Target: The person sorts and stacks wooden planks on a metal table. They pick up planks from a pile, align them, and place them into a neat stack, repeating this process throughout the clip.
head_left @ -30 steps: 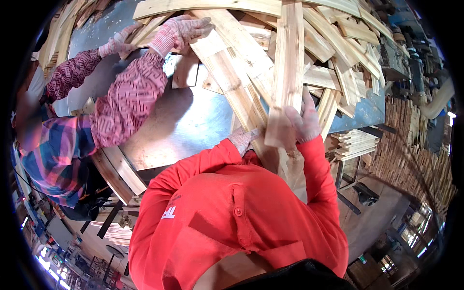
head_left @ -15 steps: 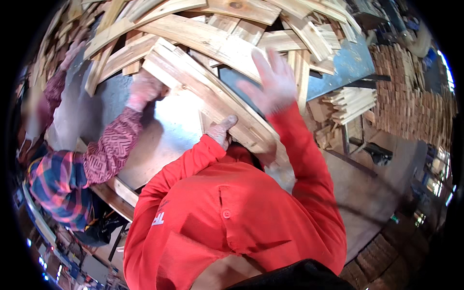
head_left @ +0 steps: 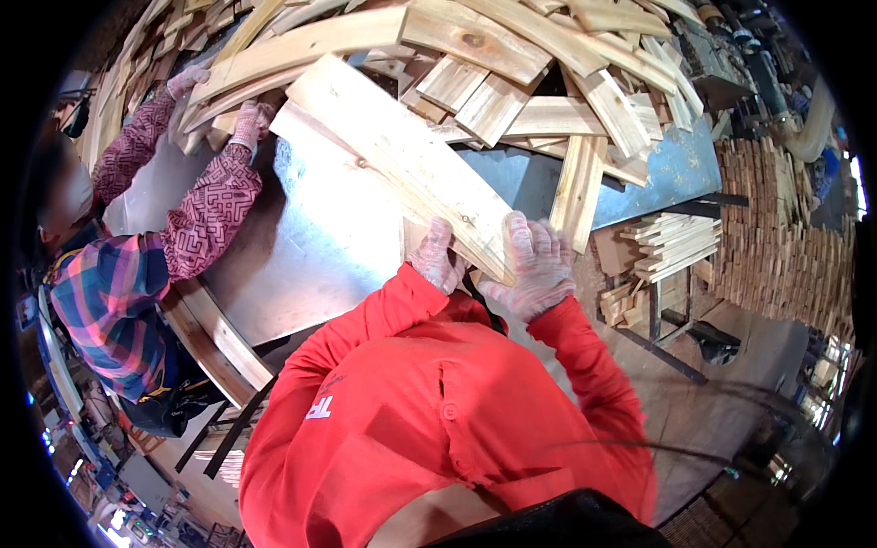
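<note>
A long pale wooden board [head_left: 402, 151] slants from the far left toward my body, with what looks like a second board along its left side. My left hand [head_left: 438, 257], in a thin whitish glove, is closed on the left edge near the close end. At the right corner of that same end, my gloved right hand [head_left: 539, 269] rests its fingers along the board, its thumb lower down by the end. The undersides of both hands are hidden. Beneath the board lies a shiny metal table [head_left: 338, 260].
Loose boards [head_left: 480, 41] pile up across the far side. At left, a co-worker in patterned sleeves [head_left: 215, 210] has both gloved hands on boards there. To the right stand a small stack of pale slats [head_left: 676, 242] and a tall stack of wood pieces [head_left: 776, 219].
My right hand has come down from above the table onto the board's close end. The board has shifted slightly. The co-worker's near hand has left my board's far end and moved to the pile.
</note>
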The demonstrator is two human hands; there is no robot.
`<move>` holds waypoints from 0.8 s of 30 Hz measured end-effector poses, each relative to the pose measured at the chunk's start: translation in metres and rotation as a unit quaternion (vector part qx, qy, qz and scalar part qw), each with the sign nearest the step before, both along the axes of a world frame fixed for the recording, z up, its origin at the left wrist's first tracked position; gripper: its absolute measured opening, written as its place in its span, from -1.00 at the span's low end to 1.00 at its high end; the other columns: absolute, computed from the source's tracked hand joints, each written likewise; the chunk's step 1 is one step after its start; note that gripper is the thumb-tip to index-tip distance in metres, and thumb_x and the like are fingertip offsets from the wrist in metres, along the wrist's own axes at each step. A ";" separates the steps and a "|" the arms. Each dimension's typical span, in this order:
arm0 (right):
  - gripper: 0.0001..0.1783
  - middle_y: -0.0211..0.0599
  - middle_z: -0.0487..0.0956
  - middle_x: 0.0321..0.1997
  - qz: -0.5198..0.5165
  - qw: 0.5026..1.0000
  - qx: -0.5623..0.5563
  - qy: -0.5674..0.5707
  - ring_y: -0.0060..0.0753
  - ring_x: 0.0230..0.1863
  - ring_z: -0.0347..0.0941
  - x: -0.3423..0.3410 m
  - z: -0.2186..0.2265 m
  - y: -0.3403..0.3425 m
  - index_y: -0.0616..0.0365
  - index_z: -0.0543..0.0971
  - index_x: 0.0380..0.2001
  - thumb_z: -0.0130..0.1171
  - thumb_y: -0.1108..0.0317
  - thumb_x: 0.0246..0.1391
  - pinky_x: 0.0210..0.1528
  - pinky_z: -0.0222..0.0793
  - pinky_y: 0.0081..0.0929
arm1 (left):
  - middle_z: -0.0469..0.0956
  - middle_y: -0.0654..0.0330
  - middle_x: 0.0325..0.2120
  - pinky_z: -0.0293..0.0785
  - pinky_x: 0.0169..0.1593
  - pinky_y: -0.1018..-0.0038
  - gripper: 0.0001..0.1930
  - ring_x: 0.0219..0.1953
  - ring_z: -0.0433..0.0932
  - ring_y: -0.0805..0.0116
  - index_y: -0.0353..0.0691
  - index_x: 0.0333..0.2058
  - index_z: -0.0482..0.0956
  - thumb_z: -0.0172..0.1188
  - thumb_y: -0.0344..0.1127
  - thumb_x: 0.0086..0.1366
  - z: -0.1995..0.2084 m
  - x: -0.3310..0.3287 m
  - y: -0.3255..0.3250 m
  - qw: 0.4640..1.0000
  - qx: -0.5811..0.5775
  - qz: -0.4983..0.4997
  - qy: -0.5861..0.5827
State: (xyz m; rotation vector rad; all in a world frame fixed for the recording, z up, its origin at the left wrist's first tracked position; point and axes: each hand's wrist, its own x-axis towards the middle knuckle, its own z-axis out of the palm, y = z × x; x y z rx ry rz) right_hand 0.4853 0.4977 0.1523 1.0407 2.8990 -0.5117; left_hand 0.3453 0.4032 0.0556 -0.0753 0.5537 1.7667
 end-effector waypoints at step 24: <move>-0.15 -0.30 0.39 0.21 -0.044 0.694 -0.661 0.282 -0.44 0.21 0.30 -0.175 -0.214 -0.038 0.14 0.26 0.26 0.30 -0.12 0.05 0.28 0.19 -0.38 | 0.58 -0.03 -0.15 0.54 -0.05 0.37 -0.36 -0.15 0.59 0.27 -0.38 0.11 0.37 0.35 -0.20 0.10 0.021 -0.143 0.003 0.588 -0.527 0.021 0.613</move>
